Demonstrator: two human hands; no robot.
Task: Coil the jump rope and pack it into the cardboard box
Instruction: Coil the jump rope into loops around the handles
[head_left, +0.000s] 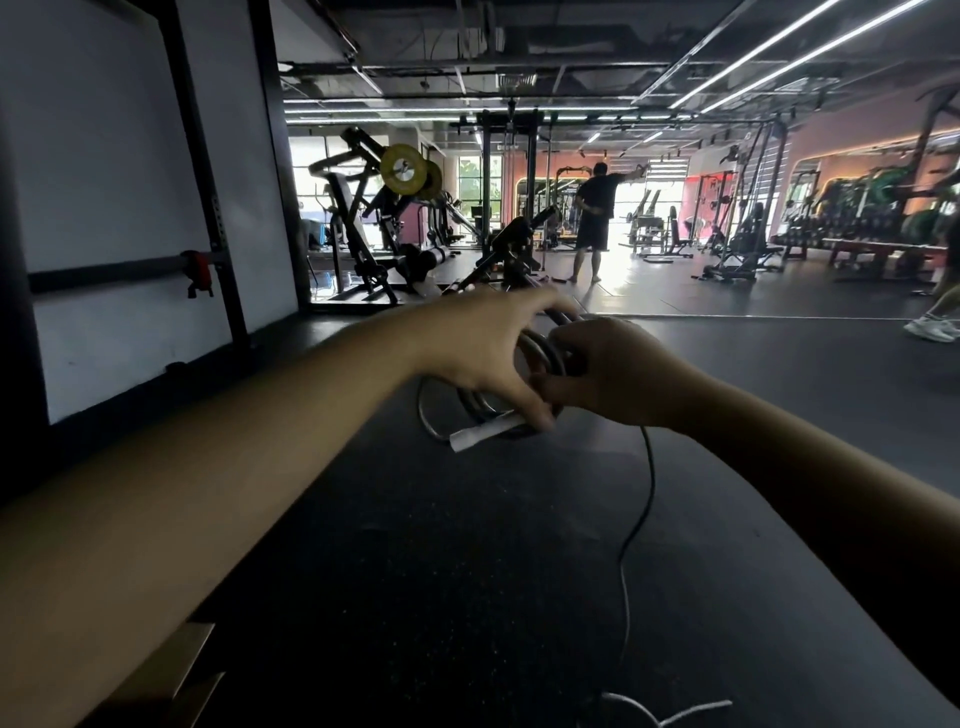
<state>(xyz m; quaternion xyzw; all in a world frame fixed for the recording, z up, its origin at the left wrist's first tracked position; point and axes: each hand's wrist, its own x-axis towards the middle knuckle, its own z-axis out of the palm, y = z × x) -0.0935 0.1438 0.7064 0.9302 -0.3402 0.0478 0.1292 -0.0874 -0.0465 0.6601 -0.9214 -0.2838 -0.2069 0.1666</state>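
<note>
Both my arms reach forward over the dark gym floor. My left hand (488, 353) grips a bundle of jump rope loops (457, 410), and a white handle (480, 435) sticks out below its fingers. My right hand (618, 371) pinches the same coil at its right side, touching the left hand. A loose length of dark rope (636, 525) hangs from the hands down to the floor and ends in pale curls at the bottom edge. A flap of the cardboard box (171, 670) shows at the lower left, below my left forearm.
A white wall panel with a black rack upright (208, 171) stands close on the left. Weight machines (374, 228) fill the room beyond. One person (595, 218) stands far ahead, and another person's white shoe (932, 327) shows at the right edge.
</note>
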